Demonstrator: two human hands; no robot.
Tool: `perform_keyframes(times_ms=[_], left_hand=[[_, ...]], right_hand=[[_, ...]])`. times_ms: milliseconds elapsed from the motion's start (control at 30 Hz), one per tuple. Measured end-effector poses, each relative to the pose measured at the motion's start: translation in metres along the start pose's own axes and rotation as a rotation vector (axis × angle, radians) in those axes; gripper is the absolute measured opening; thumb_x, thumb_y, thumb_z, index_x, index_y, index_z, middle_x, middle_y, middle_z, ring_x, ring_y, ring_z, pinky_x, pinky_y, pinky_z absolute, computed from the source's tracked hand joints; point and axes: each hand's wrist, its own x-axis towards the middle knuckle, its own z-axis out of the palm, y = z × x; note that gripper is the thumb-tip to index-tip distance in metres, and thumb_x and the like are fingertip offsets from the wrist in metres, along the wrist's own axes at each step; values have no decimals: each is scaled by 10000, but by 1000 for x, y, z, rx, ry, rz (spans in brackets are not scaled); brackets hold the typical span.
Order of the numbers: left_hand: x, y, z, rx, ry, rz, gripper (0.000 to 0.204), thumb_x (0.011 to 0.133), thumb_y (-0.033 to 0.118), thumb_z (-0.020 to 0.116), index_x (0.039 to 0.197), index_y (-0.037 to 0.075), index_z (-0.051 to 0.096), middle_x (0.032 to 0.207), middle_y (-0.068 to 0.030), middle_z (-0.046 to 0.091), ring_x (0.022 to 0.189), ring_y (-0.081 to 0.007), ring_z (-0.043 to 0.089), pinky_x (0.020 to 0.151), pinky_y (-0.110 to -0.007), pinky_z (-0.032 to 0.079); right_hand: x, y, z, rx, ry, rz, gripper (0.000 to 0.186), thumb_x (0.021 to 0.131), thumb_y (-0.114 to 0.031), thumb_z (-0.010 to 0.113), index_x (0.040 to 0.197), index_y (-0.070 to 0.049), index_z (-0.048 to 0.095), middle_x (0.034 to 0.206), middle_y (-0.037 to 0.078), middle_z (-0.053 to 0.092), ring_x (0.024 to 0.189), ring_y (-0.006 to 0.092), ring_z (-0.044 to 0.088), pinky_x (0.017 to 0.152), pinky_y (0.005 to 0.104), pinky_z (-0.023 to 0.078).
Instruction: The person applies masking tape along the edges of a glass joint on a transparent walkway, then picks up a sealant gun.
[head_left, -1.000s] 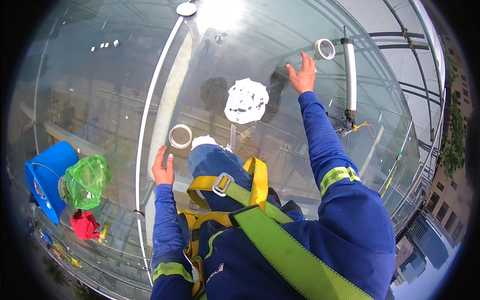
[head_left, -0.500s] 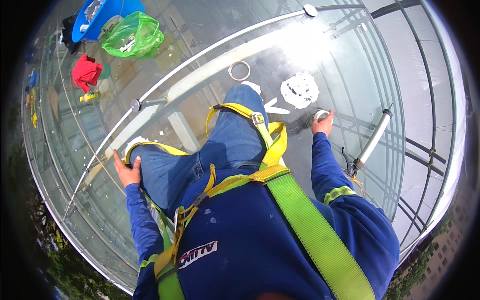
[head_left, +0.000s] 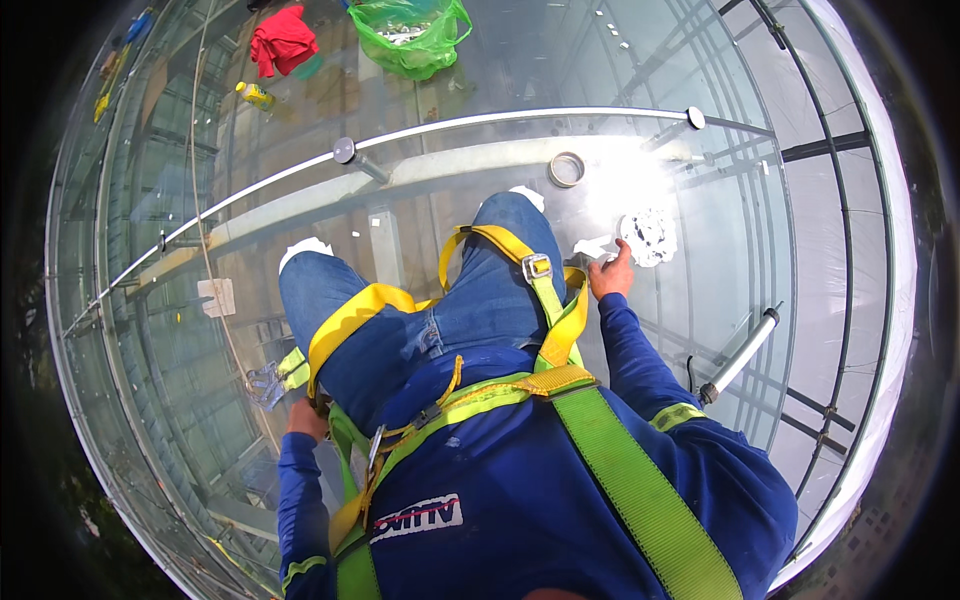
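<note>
My right hand (head_left: 610, 272) is beside a white pasty patch with dark markings (head_left: 652, 240) and pale flat strips (head_left: 590, 247) on the glass, index finger extended and thumb apart. My left hand (head_left: 305, 420) is low beside my left thigh, near metal hooks (head_left: 268, 385); its fingers are largely hidden by the thigh and harness. A tape roll (head_left: 566, 170) lies beyond my knees, which rest on white pads. A long silver caulking gun (head_left: 742, 352) lies right of my right arm.
A white rail with round fittings (head_left: 344, 151) crosses ahead. Beyond it are a red cloth (head_left: 283, 40), a green bag (head_left: 405, 40) and a yellow bottle (head_left: 254, 95). A rope (head_left: 195, 150) runs along the left. The curved glass edge and framework are at the right.
The view has turned. My left hand has moved down beside my hip. My right hand reached onto a white tape roll half a second ago and now has its index finger extended by the white patch.
</note>
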Motion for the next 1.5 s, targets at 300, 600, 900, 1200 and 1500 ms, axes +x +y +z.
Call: perform_keyframes(times_ms=[300, 600, 900, 1200, 1500], left_hand=[[111, 89, -97, -770, 364, 354, 554, 846, 78, 802, 1344, -40, 592, 1083, -95, 690, 936, -165, 660, 887, -299, 538], [335, 201, 43, 191, 176, 231, 553, 896, 212, 730, 1419, 154, 559, 1476, -160, 515, 1258, -371, 581, 1032, -450, 512], [388, 208, 95, 245, 219, 382, 334, 840, -5, 668, 1165, 69, 694, 1131, -143, 652, 1094, -364, 646, 938, -435, 558], [387, 211, 64, -185, 195, 310, 153, 736, 70, 820, 853, 32, 730, 915, -165, 737, 837, -331, 722, 805, -410, 577], [407, 498, -177, -795, 450, 890, 262, 842, 186, 811, 1043, 32, 744, 966, -112, 705, 860, -217, 725, 756, -347, 561]], right_hand=[[12, -28, 23, -29, 178, 11, 594, 762, -277, 863, 1239, -39, 600, 1052, 212, 709, 950, 352, 708, 856, 449, 546], [21, -230, 0, 675, -389, -267, 378, 881, -37, 772, 1230, -15, 628, 976, 49, 679, 814, 109, 644, 746, 255, 543], [-22, -196, -23, 464, -484, -271, 310, 902, -7, 736, 1192, 0, 629, 931, 13, 670, 872, 79, 639, 807, 247, 536], [-1, -224, -25, 436, -346, -316, 316, 868, -83, 754, 1163, -25, 658, 873, 112, 733, 770, 192, 701, 742, 336, 565], [-15, -236, -35, 473, -278, -259, 309, 885, -35, 759, 1169, 3, 643, 877, 25, 675, 812, 95, 651, 768, 266, 548]])
